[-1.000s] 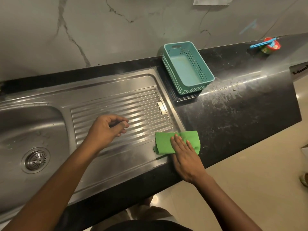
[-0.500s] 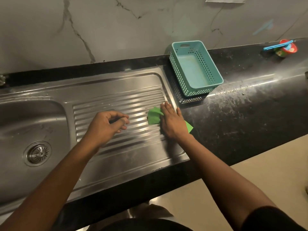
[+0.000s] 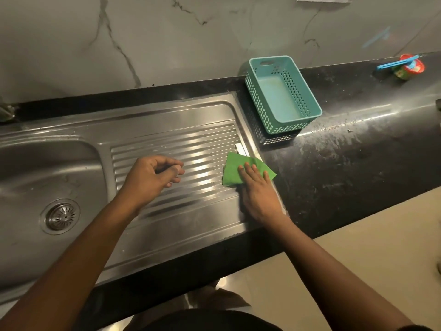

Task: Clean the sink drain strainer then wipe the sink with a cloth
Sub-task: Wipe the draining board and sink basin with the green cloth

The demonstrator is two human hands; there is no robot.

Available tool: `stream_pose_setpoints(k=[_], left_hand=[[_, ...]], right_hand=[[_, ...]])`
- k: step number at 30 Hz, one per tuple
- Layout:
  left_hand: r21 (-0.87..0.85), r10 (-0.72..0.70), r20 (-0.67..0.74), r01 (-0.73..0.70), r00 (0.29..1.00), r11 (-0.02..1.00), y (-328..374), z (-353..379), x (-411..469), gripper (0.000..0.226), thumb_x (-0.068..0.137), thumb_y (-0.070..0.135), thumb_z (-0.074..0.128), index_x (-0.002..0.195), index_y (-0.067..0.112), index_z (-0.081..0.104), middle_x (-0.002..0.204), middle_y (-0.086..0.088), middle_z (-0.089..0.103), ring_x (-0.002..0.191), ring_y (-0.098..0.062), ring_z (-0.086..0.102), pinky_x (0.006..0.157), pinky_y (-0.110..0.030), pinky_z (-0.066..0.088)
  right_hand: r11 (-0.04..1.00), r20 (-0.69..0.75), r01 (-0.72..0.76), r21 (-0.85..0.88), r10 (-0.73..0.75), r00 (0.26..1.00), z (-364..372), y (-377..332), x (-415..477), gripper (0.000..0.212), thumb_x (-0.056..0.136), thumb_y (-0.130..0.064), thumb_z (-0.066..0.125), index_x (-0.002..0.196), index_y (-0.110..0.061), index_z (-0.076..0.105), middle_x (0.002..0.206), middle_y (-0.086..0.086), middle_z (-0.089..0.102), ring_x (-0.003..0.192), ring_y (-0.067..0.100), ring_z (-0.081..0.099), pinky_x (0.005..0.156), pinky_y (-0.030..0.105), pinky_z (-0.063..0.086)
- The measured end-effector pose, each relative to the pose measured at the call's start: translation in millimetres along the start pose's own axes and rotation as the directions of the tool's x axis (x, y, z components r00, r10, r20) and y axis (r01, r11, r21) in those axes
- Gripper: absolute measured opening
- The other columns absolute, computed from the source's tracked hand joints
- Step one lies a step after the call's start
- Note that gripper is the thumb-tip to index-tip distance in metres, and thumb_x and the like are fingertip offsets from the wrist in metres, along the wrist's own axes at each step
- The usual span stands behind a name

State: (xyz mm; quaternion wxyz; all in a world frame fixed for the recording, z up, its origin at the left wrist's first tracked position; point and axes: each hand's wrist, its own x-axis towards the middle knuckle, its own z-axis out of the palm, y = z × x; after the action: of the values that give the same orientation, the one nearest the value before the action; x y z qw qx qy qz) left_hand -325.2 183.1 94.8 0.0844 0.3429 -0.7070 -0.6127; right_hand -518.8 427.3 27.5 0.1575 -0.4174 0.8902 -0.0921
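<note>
Right grip (image 3: 259, 189) presses one cloth (image 3: 232, 170); left grip (image 3: 150, 177) holds nothing.

I see a teal perforated basket (image 3: 286, 126) standing on the black counter (image 3: 346, 168), close to the veined marble wall (image 3: 191, 56). Far to the right on the counter sits a small red-topped tub (image 3: 409, 69) with a blue stick (image 3: 393, 63) lying across it. Pale smears mark the counter right of the basket. Beige floor (image 3: 370, 247) fills my lower right.
</note>
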Motion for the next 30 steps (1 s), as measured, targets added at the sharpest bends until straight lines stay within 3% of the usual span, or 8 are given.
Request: stream_pose_setpoints(k=[4,8,12,19,22,25,27,30], left_hand=[[-0.011,0.013,0.002,-0.013,1.000,1.000,-2.3,-7.3,-6.8,0.013,0.099,0.019,0.072,0.102,0.029,0.081,0.098,0.003,0.084,0.088,-0.017,0.081,0.084,-0.040,0.064],[-0.037,0.015,-0.019,-0.016,1.000,0.999,-4.2,-13.9,-13.4,0.018,0.099,0.014,0.071,0.096,0.029,0.080,0.096,0.001,0.085,0.084,-0.018,0.081,0.083,-0.041,0.063],[-0.031,0.014,-0.016,-0.014,1.000,0.999,-8.8,-20.4,-18.8,0.016,0.098,0.012,0.072,0.097,0.026,0.080,0.095,0.000,0.085,0.082,-0.017,0.081,0.082,-0.040,0.062],[-0.017,0.018,0.015,-0.018,1.000,1.000,-13.7,-25.2,-21.9,0.012,0.099,0.014,0.072,0.100,0.023,0.080,0.095,0.001,0.085,0.082,-0.016,0.081,0.083,-0.041,0.062],[-0.024,0.030,0.018,-0.029,0.999,0.999,-16.1,-31.2,-21.1,0.013,0.099,0.018,0.072,0.099,0.027,0.082,0.096,0.001,0.085,0.085,-0.018,0.081,0.083,-0.039,0.062],[-0.029,0.034,0.021,-0.034,0.999,0.999,-20.5,-36.5,-21.7,0.015,0.098,0.021,0.073,0.096,0.031,0.083,0.097,0.001,0.085,0.087,-0.020,0.082,0.083,-0.039,0.062],[-0.016,0.036,0.034,-0.035,0.999,0.999,-23.1,-36.6,-22.5,0.015,0.098,0.022,0.073,0.096,0.033,0.083,0.098,0.001,0.085,0.087,-0.019,0.082,0.084,-0.041,0.063],[-0.034,0.038,0.051,-0.036,0.998,0.999,-22.4,-31.9,-24.5,0.010,0.093,0.031,0.076,0.096,0.036,0.083,0.098,0.002,0.085,0.087,-0.018,0.082,0.084,-0.042,0.063]], right_hand=[[0.993,-0.005,-0.034,0.115,0.034,0.999,12.4,-39.4,-28.5,0.057,0.113,-0.033,0.037,0.166,-0.017,0.023,0.174,0.008,0.013,0.162,0.027,0.006,0.129,0.035,0.000],[0.991,0.071,0.084,0.109,-0.092,0.993,49.7,-111.0,-66.8,0.059,0.109,-0.027,0.042,0.165,-0.017,0.027,0.174,0.010,0.013,0.162,0.030,0.002,0.132,0.045,-0.001],[0.986,0.085,0.149,0.076,-0.155,0.984,71.7,-167.4,-79.9,0.057,0.110,-0.039,0.033,0.164,-0.021,0.027,0.174,0.010,0.014,0.162,0.032,0.001,0.128,0.047,-0.005],[0.909,0.179,0.415,0.029,-0.413,0.893,57.2,-138.6,-84.9,0.052,0.111,-0.028,0.043,0.162,-0.017,0.037,0.172,0.009,0.026,0.161,0.028,0.014,0.131,0.040,0.009],[0.974,0.103,0.226,0.004,-0.226,0.969,28.9,-83.4,-80.5,0.053,0.109,-0.027,0.048,0.160,-0.018,0.040,0.171,0.006,0.028,0.161,0.023,0.018,0.126,0.028,0.003],[0.997,0.022,-0.068,-0.041,0.069,0.997,-9.6,-13.6,-82.5,0.052,0.110,-0.033,0.044,0.161,-0.023,0.037,0.172,0.001,0.026,0.161,0.018,0.015,0.128,0.034,0.011],[0.992,0.023,-0.111,-0.066,0.113,0.993,-18.2,2.9,-83.7,0.053,0.112,-0.034,0.040,0.163,-0.022,0.034,0.173,0.002,0.023,0.162,0.019,0.009,0.129,0.036,0.007],[0.978,-0.031,-0.201,0.060,0.203,0.979,-4.1,-21.2,-84.5,0.051,0.112,-0.034,0.040,0.160,-0.016,0.039,0.172,0.007,0.026,0.162,0.022,0.009,0.126,0.032,0.002]])
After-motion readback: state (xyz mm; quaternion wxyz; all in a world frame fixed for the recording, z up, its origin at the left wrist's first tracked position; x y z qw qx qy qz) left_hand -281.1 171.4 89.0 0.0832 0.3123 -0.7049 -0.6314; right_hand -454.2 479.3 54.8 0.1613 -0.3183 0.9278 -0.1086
